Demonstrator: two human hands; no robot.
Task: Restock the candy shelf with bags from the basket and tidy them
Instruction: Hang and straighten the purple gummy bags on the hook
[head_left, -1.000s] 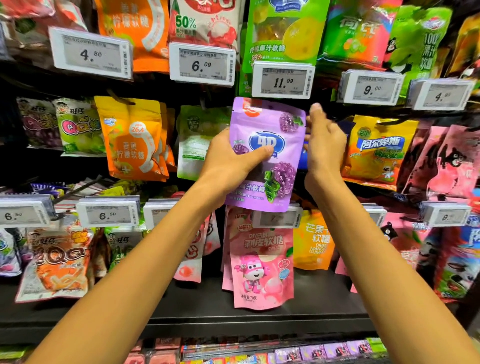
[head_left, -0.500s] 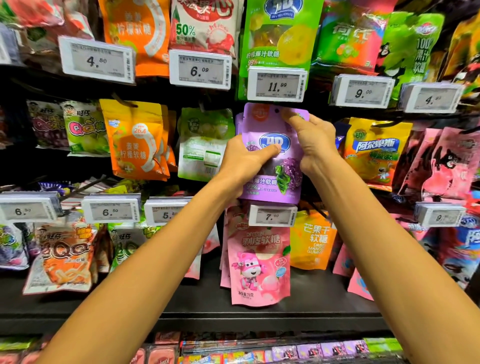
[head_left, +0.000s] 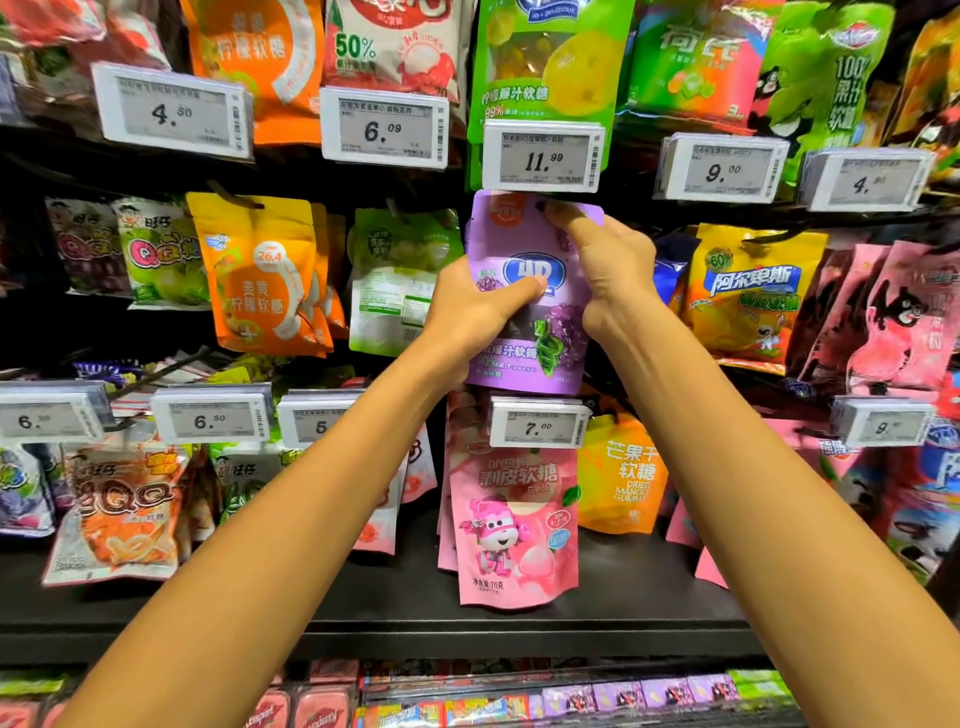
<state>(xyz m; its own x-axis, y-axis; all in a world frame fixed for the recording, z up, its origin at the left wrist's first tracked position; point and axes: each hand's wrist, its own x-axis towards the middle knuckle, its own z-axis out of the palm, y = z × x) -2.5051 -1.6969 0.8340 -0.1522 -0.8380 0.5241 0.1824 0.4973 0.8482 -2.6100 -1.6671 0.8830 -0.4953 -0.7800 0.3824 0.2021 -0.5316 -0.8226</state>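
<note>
- The left hand grips the purple bag at its middle; the right hand pinches its top edge, just under the 11.99 price tag.
- The peg is hidden there, so the bag may fail to catch on it.
- If let go early, it would fall.

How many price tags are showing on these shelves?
10. Five along the upper rail: 4.50, 6.09, 11.99, 9.00, 4.9. Five along the lower rail: 6, 6.50, 5, 7.00, 9. The right arm may hide another.
</note>
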